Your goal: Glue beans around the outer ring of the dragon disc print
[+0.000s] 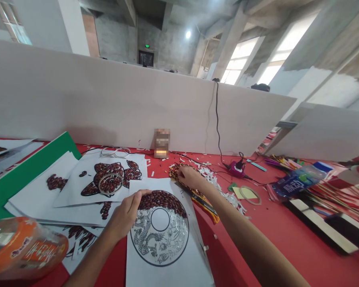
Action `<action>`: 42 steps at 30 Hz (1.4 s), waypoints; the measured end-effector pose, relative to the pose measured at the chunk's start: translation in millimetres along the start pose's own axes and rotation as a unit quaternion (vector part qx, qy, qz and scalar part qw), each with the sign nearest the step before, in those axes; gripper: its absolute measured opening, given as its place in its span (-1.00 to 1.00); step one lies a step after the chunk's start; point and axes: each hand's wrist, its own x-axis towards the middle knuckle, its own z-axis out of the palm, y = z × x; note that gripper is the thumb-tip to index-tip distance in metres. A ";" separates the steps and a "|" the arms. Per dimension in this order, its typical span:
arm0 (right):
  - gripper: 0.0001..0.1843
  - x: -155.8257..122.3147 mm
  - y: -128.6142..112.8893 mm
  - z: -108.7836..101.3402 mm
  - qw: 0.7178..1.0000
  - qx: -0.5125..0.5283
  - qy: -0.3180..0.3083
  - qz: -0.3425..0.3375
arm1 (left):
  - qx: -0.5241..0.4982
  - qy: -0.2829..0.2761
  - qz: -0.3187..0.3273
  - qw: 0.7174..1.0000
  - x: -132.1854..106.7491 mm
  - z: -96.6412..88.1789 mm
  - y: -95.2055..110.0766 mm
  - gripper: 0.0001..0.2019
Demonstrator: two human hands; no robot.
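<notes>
My left hand (128, 215) rests at the upper left edge of a round dragon-and-flower drawing (160, 247) on white paper, fingers stretched out and touching the dark red beans (163, 199). These beans cover the upper part of the ring around a blank centre circle. My right hand (190, 177) is closed, with its fingertips down in a pile of mixed beans and seeds (175, 169); whatever it pinches is hidden. A yellow and black utility knife (206, 207) lies under my right forearm, beside the paper.
Bean-covered sheets (101, 199) and a green board (32, 175) lie left, with an orange-labelled jar (26, 249) in front. Shredded white paper (212, 177), a purple plug adapter (237, 168) and tape ring (251, 195) sit right. A blue-labelled bottle (299, 179) lies farther right. A white partition (107, 99) stands behind.
</notes>
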 end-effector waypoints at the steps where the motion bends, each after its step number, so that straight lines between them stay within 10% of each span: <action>1: -0.88 -2.7 -2.3 -2.8 1.000 0.010 0.009 0.001 | -0.003 0.002 -0.001 1.000 0.1 -0.2 -0.1 -0.44; 14: -0.79 -114.2 -44.8 25.9 0.961 0.269 0.065 0.011 | 0.009 0.000 -0.001 1.000 1.6 -0.2 -0.2 -0.45; 32: -0.83 -120.8 -69.6 53.2 0.980 0.176 0.089 0.031 | 0.019 0.009 0.007 1.000 0.9 -0.8 -1.6 -0.45; 42: -0.58 -147.6 -65.2 50.2 0.986 -0.034 0.116 -0.111 | 0.010 0.002 -0.001 1.000 0.4 -1.0 -0.3 -0.47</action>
